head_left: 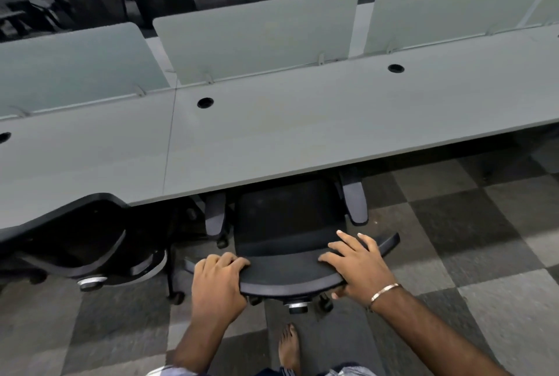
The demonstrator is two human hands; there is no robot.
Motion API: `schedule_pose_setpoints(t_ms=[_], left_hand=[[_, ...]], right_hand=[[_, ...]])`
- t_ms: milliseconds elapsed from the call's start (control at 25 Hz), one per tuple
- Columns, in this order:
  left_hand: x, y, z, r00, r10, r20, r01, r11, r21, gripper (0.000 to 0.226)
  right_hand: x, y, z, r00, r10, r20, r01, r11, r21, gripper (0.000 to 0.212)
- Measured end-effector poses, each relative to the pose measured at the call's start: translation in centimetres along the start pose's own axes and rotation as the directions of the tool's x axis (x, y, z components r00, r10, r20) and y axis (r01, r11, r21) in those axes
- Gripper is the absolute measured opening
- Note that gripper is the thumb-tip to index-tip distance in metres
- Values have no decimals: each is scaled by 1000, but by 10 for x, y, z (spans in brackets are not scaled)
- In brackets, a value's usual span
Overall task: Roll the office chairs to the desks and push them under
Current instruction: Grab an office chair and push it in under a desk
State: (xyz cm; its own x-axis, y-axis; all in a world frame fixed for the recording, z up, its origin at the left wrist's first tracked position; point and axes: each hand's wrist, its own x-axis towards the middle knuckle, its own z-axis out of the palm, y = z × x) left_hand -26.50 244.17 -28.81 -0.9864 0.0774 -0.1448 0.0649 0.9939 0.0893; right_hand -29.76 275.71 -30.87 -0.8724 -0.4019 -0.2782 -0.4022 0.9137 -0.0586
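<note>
I see a long pale grey desk (302,130) running across the view, with a seam (170,136) between two tops, round black cable holes (205,102) set into it, and frosted divider panels (257,37) standing along its far edge. Below it the floor (453,224) is carpet in a checker of light and dark grey squares. On that floor stand a black office chair (287,224) with its seat partly under the desk edge, a second black chair (90,239) just beside it on the left, and a bare foot (289,348) behind the first chair.
</note>
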Motion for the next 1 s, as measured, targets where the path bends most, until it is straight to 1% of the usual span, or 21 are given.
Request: schedule_pose_setpoints(t_ms=[80,160,280,400,680,800,1000], left_hand=[[14,-10,1,1000,13,-23,-14,999,-35,50],[21,-18,8,1000,14,-28,-16,999,-51,48],[35,-25,9,999,1,-41,-4,998,-65,50],[57,-32,2,1000,-10,-19,8,997,-75,51],[113,-76,-15,1000,9,8,-9,1000,-20,56],[138,-76,-19,1000,17,11,-17,1000,15,55],[161,-65,-19,1000,10,-6,-9,1000,13,55]], right_hand=[[15,1,-5,1000,11,15,-11,1000,-24,79],[27,0,-12,997,23,80,-19,999,-43,79],[44,-3,-17,998,38,43,-37,999,-14,76],[67,-2,-28,997,71,21,-71,997,8,70],[132,-20,-47,996,85,-24,-84,996,41,64],[155,-6,-58,994,96,-43,-94,995,42,62],[174,19,-69,995,77,-65,-75,997,38,56]])
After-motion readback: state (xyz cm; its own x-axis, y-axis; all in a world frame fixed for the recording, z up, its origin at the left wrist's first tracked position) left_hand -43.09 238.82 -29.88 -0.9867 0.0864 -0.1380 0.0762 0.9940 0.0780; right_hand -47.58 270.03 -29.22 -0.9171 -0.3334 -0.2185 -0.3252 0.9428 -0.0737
